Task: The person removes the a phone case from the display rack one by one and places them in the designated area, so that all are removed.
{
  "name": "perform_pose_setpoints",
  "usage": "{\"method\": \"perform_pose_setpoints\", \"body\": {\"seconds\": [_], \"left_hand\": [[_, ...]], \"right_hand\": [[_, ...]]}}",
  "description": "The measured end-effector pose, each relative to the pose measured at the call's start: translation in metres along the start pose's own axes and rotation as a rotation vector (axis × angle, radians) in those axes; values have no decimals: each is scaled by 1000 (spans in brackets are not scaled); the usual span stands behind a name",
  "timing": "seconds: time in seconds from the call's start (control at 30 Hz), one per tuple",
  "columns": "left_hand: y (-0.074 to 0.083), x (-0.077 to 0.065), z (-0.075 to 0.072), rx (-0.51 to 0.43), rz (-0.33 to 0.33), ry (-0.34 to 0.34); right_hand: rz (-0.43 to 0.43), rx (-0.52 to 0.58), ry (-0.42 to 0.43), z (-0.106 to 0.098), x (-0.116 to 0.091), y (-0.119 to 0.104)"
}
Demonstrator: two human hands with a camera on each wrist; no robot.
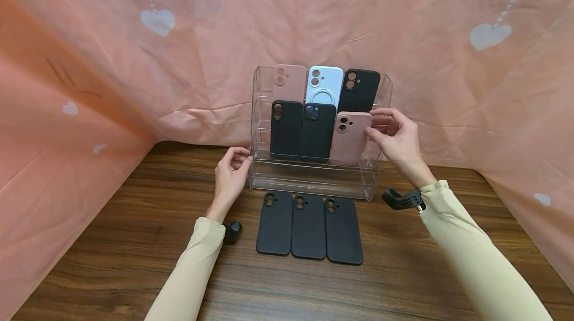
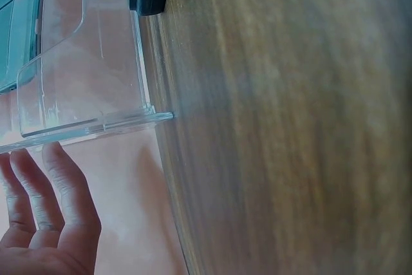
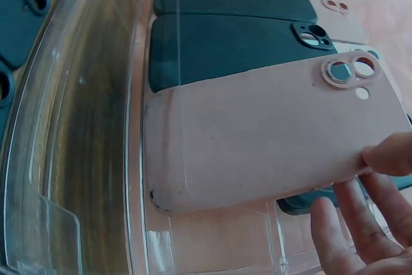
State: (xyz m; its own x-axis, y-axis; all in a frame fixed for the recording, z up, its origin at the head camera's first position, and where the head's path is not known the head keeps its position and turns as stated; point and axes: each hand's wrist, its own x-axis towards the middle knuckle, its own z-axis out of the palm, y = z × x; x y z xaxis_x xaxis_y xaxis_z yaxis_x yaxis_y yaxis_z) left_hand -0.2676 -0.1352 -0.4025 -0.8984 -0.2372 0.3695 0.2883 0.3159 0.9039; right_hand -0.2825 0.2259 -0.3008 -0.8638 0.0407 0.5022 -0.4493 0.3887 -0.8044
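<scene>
My right hand (image 1: 396,136) pinches the upper right edge of a pink phone case (image 1: 351,139), thumb on its face. The case leans slightly in the middle tier of a clear acrylic display rack (image 1: 309,186), its lower end behind the front lip. Beside it in that tier stand two black phone cases (image 1: 286,129) (image 1: 317,131). Behind are a pink case (image 1: 289,84), a white case with a ring (image 1: 324,81) and a black case (image 1: 360,89). At the rack's left side, my left hand (image 1: 230,171) touches the clear side panel with its fingertips, fingers loosely bent.
Three black phone cases (image 1: 274,224) (image 1: 308,226) (image 1: 343,231) lie side by side on the wooden table (image 1: 179,176) before the rack. A pink curtain (image 1: 215,37) with white hearts hangs behind and along both sides. A black strap (image 1: 401,200) hangs at the right wrist.
</scene>
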Motion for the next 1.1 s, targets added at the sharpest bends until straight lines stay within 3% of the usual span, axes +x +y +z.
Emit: {"method": "perform_pose_setpoints", "body": {"seconds": [0.37, 0.67, 1.1], "left_hand": [[1, 0, 1, 0, -7, 10], [1, 0, 0, 7, -1, 6], [1, -1, 1, 5, 5, 5]], "right_hand": [[61, 195, 12, -2, 0, 1], [44, 372, 27, -6, -2, -4], [-9, 466, 58, -10, -6, -5]]}}
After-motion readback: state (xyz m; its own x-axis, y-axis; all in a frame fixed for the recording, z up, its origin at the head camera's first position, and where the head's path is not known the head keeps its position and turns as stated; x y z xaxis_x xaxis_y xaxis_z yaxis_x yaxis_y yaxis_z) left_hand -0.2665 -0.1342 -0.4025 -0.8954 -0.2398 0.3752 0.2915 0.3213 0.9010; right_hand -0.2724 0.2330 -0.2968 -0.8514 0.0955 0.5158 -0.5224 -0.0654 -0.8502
